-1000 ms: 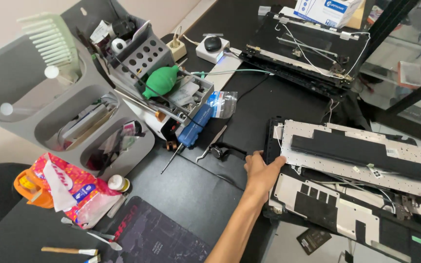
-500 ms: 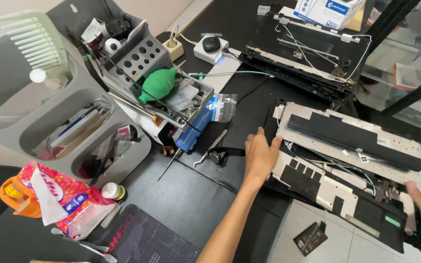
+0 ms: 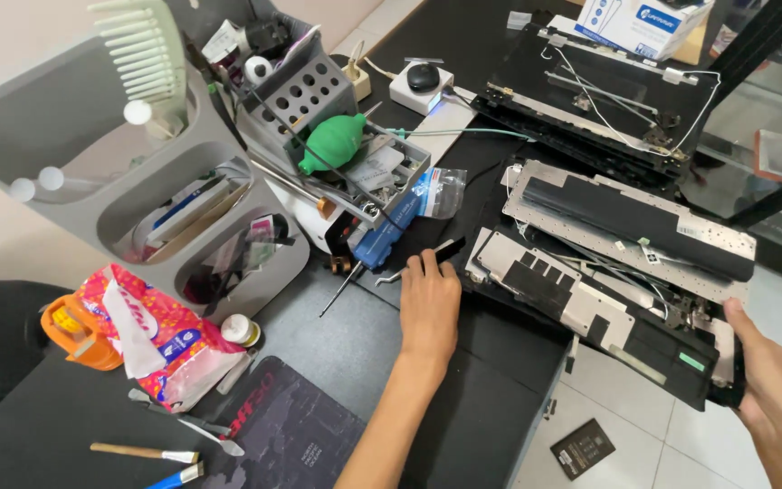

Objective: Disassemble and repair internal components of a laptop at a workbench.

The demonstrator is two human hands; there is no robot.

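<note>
Two bare hands work at a crowded black bench point(image 3: 337, 353). Left hand point(image 3: 429, 303) lies flat, palm down, fingers point(image 3: 427, 264) pressed together and touching a slim black tool point(image 3: 441, 251) just beside the near-left corner of an opened laptop base point(image 3: 608, 299). Right hand point(image 3: 767, 380) grips that base at its far-right corner, fingers curled under the edge, thumb on top; this corner hangs past the bench edge, over the tiled floor point(image 3: 644, 453). A grey keyboard plate point(image 3: 626, 213) rests tilted across the base. Behind it, a second dismantled panel point(image 3: 590, 100) with loose white wires fills the far end. Left of the hand, a tool caddy point(image 3: 319, 109) with a green blower point(image 3: 332, 143) and a blue screwdriver point(image 3: 377, 244) crowds the bench's middle; a grey organiser point(image 3: 138, 208) overhangs the left side. Open bench shows only around the left wrist and forearm, between a dark mat point(image 3: 291, 426) and the base. A small dark part point(image 3: 583, 445) lies on the floor tiles.
</note>
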